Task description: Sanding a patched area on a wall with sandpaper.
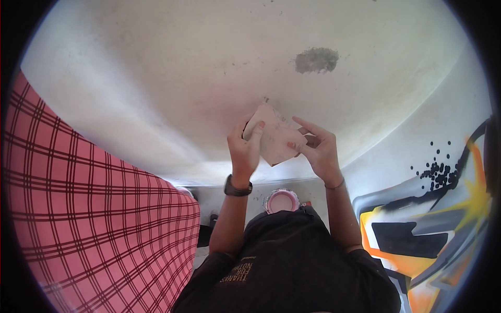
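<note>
In front of the wall, a pale, creased sheet of paper [274, 138] with faint print spans the space between my two hands. My left hand [245, 143] grips its left side, thumb lying across the face and fingers behind. At its right edge, my right hand [319, 148] pinches the sheet between thumb and fingers, with the index finger stretched out above. The sheet's far side is hidden from me. A dark watch [238, 187] is on my left wrist and a thin band [334, 185] on my right.
A pale wall [182, 62] with a grey rough patch [317, 60] rises ahead. Pink checked fabric [104, 208] hangs at my left. On the right stands a wall with painted graffiti [417, 229]. A round bucket [282, 201] with pink contents sits on the floor below my hands.
</note>
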The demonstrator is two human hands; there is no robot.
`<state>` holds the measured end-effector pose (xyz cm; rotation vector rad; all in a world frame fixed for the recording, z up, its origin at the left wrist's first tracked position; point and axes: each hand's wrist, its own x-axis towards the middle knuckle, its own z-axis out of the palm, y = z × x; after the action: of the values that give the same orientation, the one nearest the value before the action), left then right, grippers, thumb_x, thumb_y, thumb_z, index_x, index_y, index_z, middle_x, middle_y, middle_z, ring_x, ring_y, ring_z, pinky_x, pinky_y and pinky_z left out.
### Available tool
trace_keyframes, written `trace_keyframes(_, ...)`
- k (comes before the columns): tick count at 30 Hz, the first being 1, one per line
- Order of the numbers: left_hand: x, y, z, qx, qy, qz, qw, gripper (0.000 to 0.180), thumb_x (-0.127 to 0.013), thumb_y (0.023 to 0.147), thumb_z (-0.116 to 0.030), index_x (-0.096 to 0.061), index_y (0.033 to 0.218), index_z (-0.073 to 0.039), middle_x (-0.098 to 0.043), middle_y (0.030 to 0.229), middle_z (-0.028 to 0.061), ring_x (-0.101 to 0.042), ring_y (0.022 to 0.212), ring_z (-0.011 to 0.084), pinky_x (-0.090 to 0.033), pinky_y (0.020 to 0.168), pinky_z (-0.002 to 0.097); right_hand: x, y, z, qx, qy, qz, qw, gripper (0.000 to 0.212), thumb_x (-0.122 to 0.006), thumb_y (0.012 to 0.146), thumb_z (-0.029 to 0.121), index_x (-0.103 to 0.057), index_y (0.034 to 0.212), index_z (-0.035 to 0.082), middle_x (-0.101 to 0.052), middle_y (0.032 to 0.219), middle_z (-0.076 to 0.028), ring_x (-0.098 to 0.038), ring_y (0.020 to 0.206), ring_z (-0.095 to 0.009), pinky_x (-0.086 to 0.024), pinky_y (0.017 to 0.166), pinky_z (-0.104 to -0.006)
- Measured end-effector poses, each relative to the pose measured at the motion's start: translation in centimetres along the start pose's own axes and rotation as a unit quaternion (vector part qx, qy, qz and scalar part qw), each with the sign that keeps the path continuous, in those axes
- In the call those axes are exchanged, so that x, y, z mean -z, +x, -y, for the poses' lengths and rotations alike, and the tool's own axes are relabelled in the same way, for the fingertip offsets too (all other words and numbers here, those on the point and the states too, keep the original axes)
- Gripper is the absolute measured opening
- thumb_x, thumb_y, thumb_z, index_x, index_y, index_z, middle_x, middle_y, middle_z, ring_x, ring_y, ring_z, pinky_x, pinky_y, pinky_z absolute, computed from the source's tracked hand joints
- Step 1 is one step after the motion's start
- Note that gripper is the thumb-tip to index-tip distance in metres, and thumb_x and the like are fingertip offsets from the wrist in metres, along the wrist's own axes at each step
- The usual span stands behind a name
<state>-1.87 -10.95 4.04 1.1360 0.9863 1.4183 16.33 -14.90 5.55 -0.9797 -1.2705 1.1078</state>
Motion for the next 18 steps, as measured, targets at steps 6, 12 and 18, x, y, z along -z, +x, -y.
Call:
trace_keyframes(6, -2.0, -3.9, 1.4, -0.515, 0.392, -0.168, 0.743, 0.038, -0.069, 0.08, -0.003, -0.058, 0.117, 0.004, -0.055, 0.125, 0.0202, -0.054, 0.114, 0.0371, -0.045, 0.095, 0.0432, -3.9, 0.9, -0.3, 0.123, -0.052, -0.127, 0.983, 0.036, -0.068, 0.081, -0.005, -0.063, 0.117, -0.001, -0.062, 0.088, -0.007, -0.062, 0.072, -0.012, -0.052, 0.065, -0.0232)
trace_keyframes(12, -0.4, -3.5, -3.1, -0.366, 0.39, 0.072, 0.842, 0.065, -0.051, 0.077, -0.01, -0.041, 0.14, 0.004, -0.037, 0.147, 0.0215, -0.035, 0.137, 0.0369, -0.028, 0.113, 0.0465, -3.8, 2.6, -0.5, 0.21, -0.089, -0.032, 0.973, 0.037, -0.067, 0.079, -0.006, -0.064, 0.116, 0.0, -0.064, 0.09, -0.009, -0.062, 0.076, -0.011, -0.051, 0.067, -0.0244)
trace_keyframes(18, 1.7, -2.4, -5.1, -0.374, 0.542, 0.125, 0.743, 0.07, -0.064, 0.076, -0.02, -0.041, 0.14, 0.002, -0.034, 0.15, 0.0151, -0.033, 0.139, 0.029, -0.026, 0.115, 0.0423, -2.3, 4.1, 1.6, 0.136, -0.069, 0.016, 0.988, 0.034, -0.068, 0.08, -0.004, -0.066, 0.114, 0.001, -0.067, 0.085, -0.007, -0.062, 0.073, -0.01, -0.051, 0.065, -0.023)
